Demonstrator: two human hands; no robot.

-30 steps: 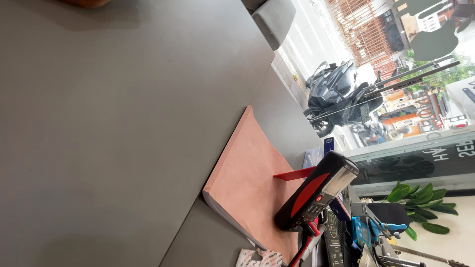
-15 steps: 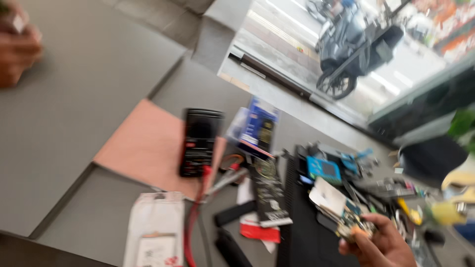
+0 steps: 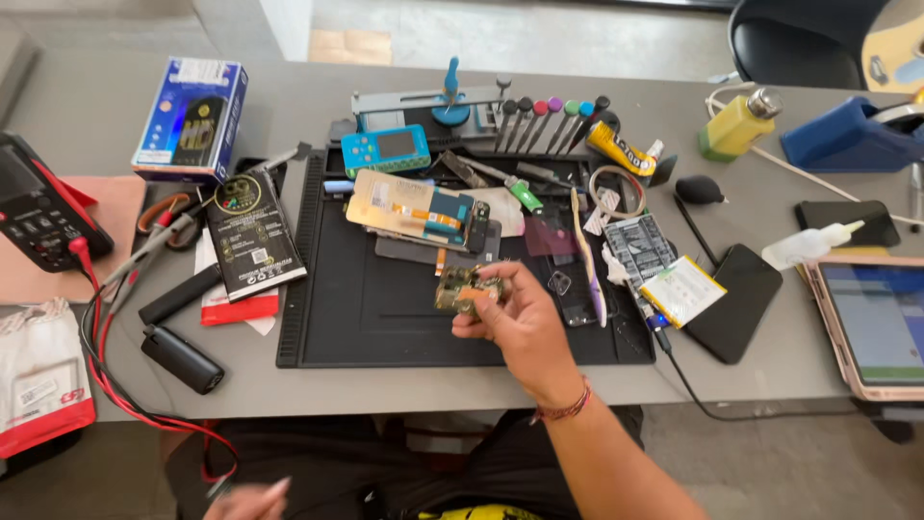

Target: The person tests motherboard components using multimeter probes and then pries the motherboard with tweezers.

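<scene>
Above the black rubber work mat (image 3: 385,308), the right hand (image 3: 515,323) pinches a small green-and-gold circuit board (image 3: 462,287) between thumb and fingertips — one board, crowded with tiny metal shields. Just beyond it lies one opened phone screen assembly (image 3: 419,210). The left hand (image 3: 252,499) shows only at the bottom edge — its grip cannot be told. One black multimeter (image 3: 38,217) sits far left.

A black work mat (image 3: 385,318) lies on the grey table (image 3: 87,106). Above the mat sits a turquoise handheld device (image 3: 385,149); left of it, red multimeter leads (image 3: 96,337); right, a yellow bottle (image 3: 736,125).
</scene>
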